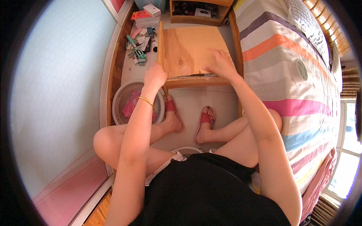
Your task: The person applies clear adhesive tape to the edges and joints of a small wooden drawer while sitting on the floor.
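A wooden drawer (205, 80) lies in front of me, with a broad light wood panel (188, 45) facing up. Along the panel's near edge runs a dark, uneven gap beside the drawer's front board. My left hand (155, 76) is closed around the drawer's near left corner, its fingertips partly hidden. On the panel's right side lies my right hand (223, 64), fingers apart and lightly bent, touching the wood near the right edge.
Left of the drawer are small tools and parts (140, 51) and white boxes (148, 22). A round basin (117, 100) with pink plastic stands near my left foot. Behind is a wooden cabinet (181, 20). A striped bed (279, 79) bearing a white tape roll (299, 70) borders the right.
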`<action>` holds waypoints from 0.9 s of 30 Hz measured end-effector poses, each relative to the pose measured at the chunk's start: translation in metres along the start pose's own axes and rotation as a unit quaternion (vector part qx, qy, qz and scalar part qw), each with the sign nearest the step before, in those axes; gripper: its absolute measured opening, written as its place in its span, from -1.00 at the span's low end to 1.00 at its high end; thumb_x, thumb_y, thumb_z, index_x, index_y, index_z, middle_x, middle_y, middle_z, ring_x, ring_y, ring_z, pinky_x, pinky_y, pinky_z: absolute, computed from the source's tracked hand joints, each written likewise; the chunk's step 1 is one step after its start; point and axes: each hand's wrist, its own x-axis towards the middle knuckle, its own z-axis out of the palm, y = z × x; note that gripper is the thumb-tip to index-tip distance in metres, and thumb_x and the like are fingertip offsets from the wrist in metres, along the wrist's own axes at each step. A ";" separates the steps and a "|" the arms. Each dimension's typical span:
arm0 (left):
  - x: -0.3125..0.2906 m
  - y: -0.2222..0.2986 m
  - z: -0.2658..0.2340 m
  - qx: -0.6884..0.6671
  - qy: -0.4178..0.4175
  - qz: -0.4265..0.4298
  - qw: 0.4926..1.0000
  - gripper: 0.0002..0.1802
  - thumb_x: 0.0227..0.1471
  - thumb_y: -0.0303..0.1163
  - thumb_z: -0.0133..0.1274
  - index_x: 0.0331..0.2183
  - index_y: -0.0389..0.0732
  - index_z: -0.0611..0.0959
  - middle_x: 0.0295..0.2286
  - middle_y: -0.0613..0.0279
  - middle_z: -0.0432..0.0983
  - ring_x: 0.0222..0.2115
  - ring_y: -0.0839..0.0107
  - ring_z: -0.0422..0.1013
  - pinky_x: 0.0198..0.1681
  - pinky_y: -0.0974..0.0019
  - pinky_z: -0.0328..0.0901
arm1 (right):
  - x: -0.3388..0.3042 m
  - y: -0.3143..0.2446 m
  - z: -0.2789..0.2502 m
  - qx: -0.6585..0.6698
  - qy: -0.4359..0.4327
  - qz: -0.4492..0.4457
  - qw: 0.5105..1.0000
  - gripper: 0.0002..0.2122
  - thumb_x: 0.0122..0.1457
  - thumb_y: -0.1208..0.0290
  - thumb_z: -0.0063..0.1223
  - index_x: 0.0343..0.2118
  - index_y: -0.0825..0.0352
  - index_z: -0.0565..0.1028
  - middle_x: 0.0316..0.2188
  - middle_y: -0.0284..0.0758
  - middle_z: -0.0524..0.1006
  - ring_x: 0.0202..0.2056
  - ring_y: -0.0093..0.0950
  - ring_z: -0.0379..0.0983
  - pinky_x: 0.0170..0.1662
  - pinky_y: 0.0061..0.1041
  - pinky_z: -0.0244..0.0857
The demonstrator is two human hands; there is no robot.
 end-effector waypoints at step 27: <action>0.006 -0.005 0.011 -0.005 0.003 0.022 1.000 -0.62 -0.12 -0.41 -0.07 -0.21 -0.42 0.38 -0.31 -0.27 0.45 -0.22 -0.13 0.38 -0.13 -0.01 0.26 | -0.108 -0.040 0.043 0.689 0.128 0.396 0.594 -0.45 -0.04 0.04 0.18 -0.09 0.36 0.33 -0.16 -0.30 0.35 -0.12 -0.46 0.26 -0.13 -0.46 0.15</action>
